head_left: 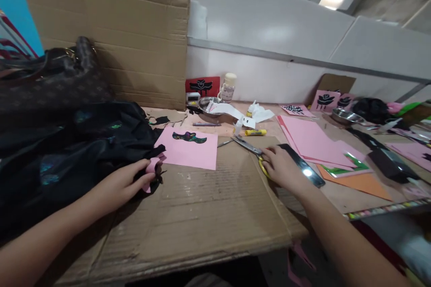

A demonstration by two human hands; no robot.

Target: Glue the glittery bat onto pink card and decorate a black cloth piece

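Observation:
At the left of the cardboard mat, my left hand is closed round a curled pink paper scrap, beside dark scraps and black cloth. My right hand has its fingers on the yellow handle of the scissors, which lie with their blades pointing up and left. Between the hands, toward the back, lies a pink sheet bearing a dark, shiny cut-out shape. A black phone lies partly behind my right hand.
A yellow glue stick, a metal bowl and a bottle stand or lie toward the back. Pink sheets are stacked on the right above orange paper. Black cloth and a brown bag fill the left.

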